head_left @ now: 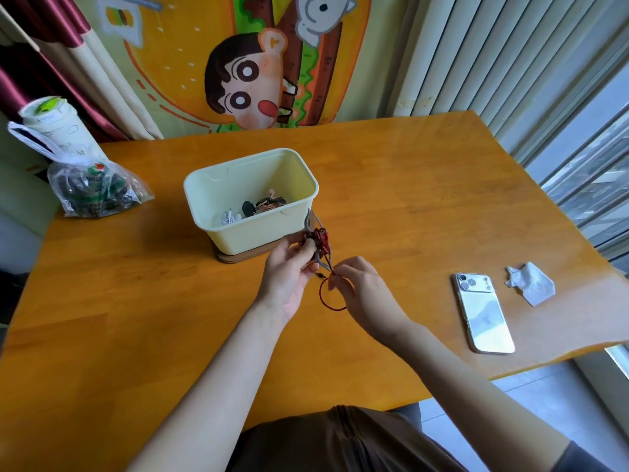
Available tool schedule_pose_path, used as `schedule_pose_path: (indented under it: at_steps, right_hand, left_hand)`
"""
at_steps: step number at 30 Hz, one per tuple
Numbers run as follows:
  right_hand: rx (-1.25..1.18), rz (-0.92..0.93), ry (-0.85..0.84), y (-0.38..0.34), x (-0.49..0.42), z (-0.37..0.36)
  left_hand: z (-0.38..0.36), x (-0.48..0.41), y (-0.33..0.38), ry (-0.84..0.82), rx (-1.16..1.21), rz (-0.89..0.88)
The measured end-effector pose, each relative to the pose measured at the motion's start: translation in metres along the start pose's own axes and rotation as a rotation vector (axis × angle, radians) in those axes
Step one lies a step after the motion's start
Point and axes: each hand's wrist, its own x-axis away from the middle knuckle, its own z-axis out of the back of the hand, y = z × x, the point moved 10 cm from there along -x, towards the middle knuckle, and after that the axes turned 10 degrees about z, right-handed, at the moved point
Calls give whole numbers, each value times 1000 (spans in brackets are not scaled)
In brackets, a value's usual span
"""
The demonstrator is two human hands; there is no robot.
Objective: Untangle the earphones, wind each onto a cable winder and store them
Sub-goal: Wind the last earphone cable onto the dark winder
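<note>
Left hand (289, 267) grips winder (318, 241) wound with red cable (323, 294); right hand (357, 284) fingers pinch cable end, beside bin (252, 199) on desk (408, 199).

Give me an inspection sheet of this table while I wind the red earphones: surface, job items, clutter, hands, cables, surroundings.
Surface: glossy orange-brown wooden table.
Job's things: pale yellow plastic tub holds wound earphones in white, black and pinkish; grey cable winder is partly wound with red earphone cable.
Clutter: white smartphone lying camera side up, crumpled white tissue beside it; clear plastic bag and white lidded cup at far left.
Hands: left hand grips the grey cable winder; right hand pinches the red earphone cable.
Cables: the red earphone cable's free length hangs in a loop below the hands.
Surroundings: cartoon wall hanging, maroon curtain, white vertical blinds, window at right.
</note>
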Motion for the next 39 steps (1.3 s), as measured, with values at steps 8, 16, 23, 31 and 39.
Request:
schedule_pose_path:
  at_steps: [8, 16, 23, 31, 39]
  right_hand:
    - [13, 17, -26, -14, -2, 7]
    - [124, -87, 86, 35, -22, 46]
    - [-4, -154, 257, 49, -17, 66]
    - [-138, -211, 249, 53, -17, 58]
    - [-170, -281, 243, 62, -9, 48]
  left_hand:
    - [42, 0, 17, 337, -773, -261]
    - [12, 1, -22, -34, -970, -29]
    - [-1, 10, -33, -154, -720, 88]
    - [-20, 21, -32, -325, -487, 148]
    - [-27, 17, 4, -247, -17, 94]
